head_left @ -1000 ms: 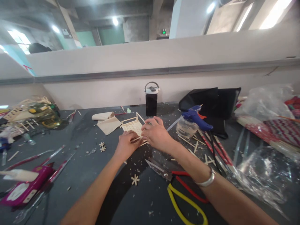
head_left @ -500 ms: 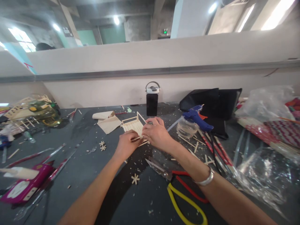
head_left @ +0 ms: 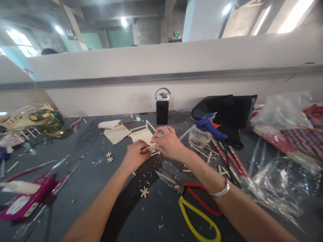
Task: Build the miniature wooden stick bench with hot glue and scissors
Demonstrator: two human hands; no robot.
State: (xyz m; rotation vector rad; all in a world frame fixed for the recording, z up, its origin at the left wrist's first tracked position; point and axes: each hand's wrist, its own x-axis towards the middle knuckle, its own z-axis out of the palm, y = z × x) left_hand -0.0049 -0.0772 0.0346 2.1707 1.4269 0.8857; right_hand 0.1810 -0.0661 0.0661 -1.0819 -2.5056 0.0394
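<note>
My left hand (head_left: 135, 156) is closed on a thin wooden stick (head_left: 148, 147) at the near side of a small frame of wooden sticks (head_left: 141, 134). That frame lies on the dark table, with a slatted floor and raised rails at its back and side. My right hand (head_left: 168, 143) curls over the frame's right side, its fingertips pinched at the stick's right end. What else the fingertips hold is hidden. Just in front of the hands lie scissors (head_left: 184, 190) with one red and one yellow handle. A small star made of sticks (head_left: 144, 192) lies to their left.
A blue glue gun (head_left: 210, 127) rests on a clear round container (head_left: 199, 137) at right, near scattered sticks. A dark bottle (head_left: 162, 111) stands behind the frame. Beige cloth (head_left: 116, 133) lies to its left. A magenta device (head_left: 29, 198) is at far left, plastic bags (head_left: 287, 181) at right.
The stick between my hands has tilted slightly, and the fingers have shifted a little. The whole view has moved slightly; the other things lie as before.
</note>
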